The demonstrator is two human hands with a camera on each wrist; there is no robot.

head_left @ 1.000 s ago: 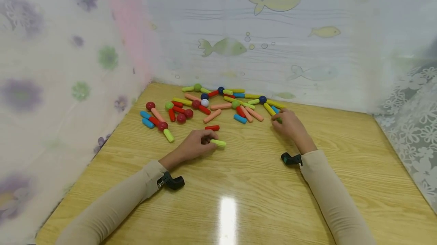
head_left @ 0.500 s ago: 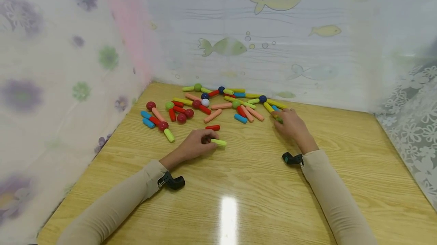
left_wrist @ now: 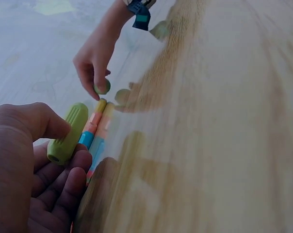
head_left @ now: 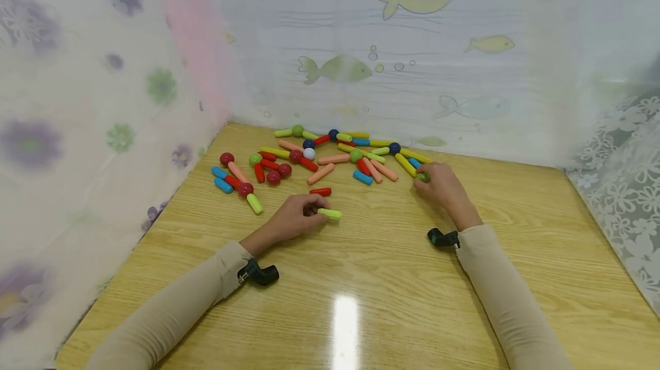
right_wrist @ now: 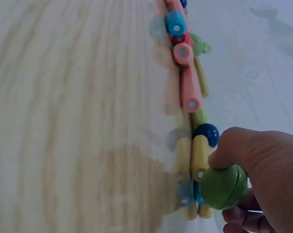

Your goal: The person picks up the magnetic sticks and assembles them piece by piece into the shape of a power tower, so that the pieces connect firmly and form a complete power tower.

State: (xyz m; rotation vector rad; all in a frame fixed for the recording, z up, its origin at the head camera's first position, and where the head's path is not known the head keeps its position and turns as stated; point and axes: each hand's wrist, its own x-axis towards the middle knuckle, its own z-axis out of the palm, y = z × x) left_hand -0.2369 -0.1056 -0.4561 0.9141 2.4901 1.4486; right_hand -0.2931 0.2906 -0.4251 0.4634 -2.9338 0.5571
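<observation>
My left hand [head_left: 295, 218] pinches a short lime-green magnetic rod [left_wrist: 69, 133] between thumb and fingers, low over the middle of the table. At the right end of the pile, my right hand [head_left: 444, 189] grips a green ball [right_wrist: 224, 187] with thumb and fingertips. Right beside that ball lies a yellow rod [head_left: 405, 165], joined to a dark blue ball [head_left: 394, 148]. A blue rod [head_left: 415, 162] lies close behind it, partly covered by the right hand. Just beyond the left hand rests a short red rod [head_left: 321, 192].
Several rods and balls spread along the back of the wooden table [head_left: 361, 278]. At the left, a red ball [head_left: 246, 189] joins a few rods. Salmon rods [head_left: 387, 171] and a blue rod [head_left: 362, 177] lie mid-pile. A printed curtain [head_left: 330, 38] hangs behind.
My right hand has shifted slightly to the right, and more of the green ball shows between its fingers. The left hand keeps its place with the lime-green rod.
</observation>
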